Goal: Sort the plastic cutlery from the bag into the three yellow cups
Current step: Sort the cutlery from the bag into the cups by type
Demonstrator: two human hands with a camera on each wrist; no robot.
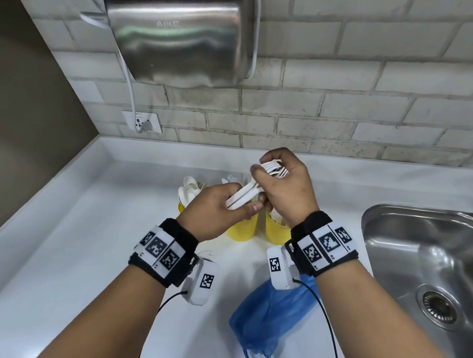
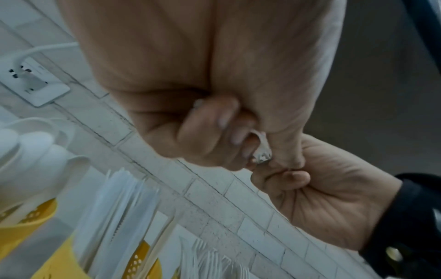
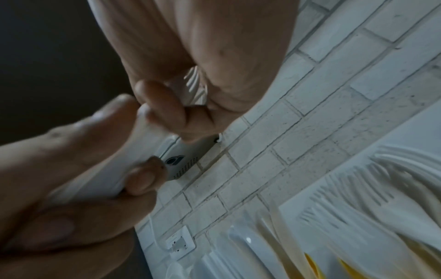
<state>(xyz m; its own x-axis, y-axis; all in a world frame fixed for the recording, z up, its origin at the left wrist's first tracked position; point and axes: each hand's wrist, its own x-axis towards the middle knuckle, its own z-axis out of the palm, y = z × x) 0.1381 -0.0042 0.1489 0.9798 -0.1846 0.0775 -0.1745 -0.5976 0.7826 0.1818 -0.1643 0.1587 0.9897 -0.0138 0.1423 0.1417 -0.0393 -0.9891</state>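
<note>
Both hands over cups (image 1: 240, 229), sharing one fork bundle (image 1: 245, 197). Your left hand (image 1: 216, 213) wraps handle ends; right hand (image 1: 282, 187) curls round tine end (image 1: 276, 168), likely squaring stack so it drops in as one. Both grips closed on forks, nothing loose. Spoons (image 1: 190, 190) already in cup left of centre cup, forks in right one. Bag (image 1: 271, 316) slumped on desk (image 1: 88, 225) nearer you than cups, looks near-empty; contents hidden.

White forks (image 1: 269, 171), yellow cups (image 1: 242, 230), blue bag (image 1: 265, 319)
</note>
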